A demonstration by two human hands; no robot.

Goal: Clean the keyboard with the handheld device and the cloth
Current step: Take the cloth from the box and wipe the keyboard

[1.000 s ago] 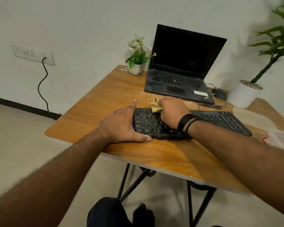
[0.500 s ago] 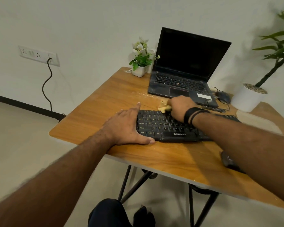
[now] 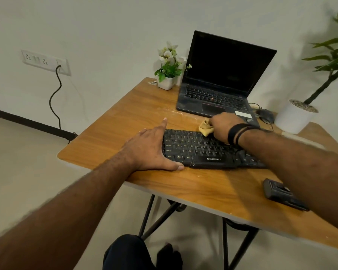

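The wooden table [image 3: 125,121] in front of me carries everything: an open laptop [image 3: 222,78] at the back, a small flower pot [image 3: 167,82] beside it, and the black keyboard [image 3: 199,151] lying flat near the front edge, between my two hands. It looks like a light, stiff plastic slab that would skate across the smooth wood if pushed, so I judge it needs bracing at one end rather than lifting. My left hand [image 3: 146,151] does that: it lies open and flat, fingers spread, palm on the table and pressed against the keyboard's left end, thumb along the front edge, gripping nothing. My right hand [image 3: 221,126] is closed around the yellow cloth [image 3: 205,128], bunched into a wad and touching the keyboard's back edge near the top row of keys. The cloth is soft and limp, so I think it handles best balled up tight like this, with a corner left free to work between keys. The dark handheld device [image 3: 281,193] lies untouched on the table at my right, near the front edge.
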